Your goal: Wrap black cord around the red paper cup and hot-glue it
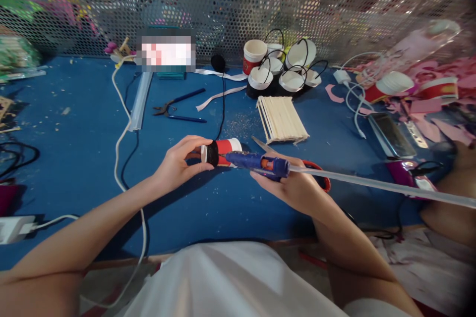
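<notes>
Pinching the red paper cup between the front and back edges of the worktop, your left hand steadies it while your right hand wraps the glue gun, so guide the nozzle along the black cord, clear of that left grip.

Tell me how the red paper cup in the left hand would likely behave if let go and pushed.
The paper cup is held sideways by the left hand; its round body would probably roll. Looking like thin paper, it is likely light and could dent if squeezed hard. The black cord wound around one end may make the roll uneven.
</notes>
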Available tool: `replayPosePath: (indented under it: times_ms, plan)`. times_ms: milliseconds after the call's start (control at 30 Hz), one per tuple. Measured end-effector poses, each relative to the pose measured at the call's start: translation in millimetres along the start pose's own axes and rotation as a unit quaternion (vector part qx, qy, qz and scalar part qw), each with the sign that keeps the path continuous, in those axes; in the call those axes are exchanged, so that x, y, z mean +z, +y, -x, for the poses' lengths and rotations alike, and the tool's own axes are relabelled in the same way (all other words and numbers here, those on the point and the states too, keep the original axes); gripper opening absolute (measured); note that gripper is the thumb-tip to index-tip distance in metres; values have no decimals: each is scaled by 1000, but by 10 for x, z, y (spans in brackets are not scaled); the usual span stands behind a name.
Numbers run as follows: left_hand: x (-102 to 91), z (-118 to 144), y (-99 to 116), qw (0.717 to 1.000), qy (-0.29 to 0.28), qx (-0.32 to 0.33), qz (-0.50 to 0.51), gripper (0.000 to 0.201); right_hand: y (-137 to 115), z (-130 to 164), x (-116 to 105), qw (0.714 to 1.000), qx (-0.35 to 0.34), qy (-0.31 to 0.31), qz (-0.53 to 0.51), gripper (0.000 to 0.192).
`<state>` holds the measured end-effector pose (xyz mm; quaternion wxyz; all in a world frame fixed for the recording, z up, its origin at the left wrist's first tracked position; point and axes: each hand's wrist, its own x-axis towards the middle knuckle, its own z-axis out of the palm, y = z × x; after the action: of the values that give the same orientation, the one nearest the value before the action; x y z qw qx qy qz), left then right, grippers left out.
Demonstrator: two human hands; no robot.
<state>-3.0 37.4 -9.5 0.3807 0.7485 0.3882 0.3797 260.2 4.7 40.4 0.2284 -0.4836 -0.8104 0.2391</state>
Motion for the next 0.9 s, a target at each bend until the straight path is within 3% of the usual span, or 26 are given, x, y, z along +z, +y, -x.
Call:
replayPosePath:
  times_ms: [200,400,567,900]
  plan:
    - [0,5,-3,999,-8,29,-16,46,7,-1,-10,1000,28,7,-6,15]
    - [-7,14,10,987,-11,105,-121,42,35,-6,-6,999,47,15,-16,14]
    - [-1,22,24,979,-18,132,-157,38,28,-12,-10,995,87,8,-38,15]
    - [3,23,27,963,-41,186,-192,32,-27,-60,-60,997,59,20,-47,11]
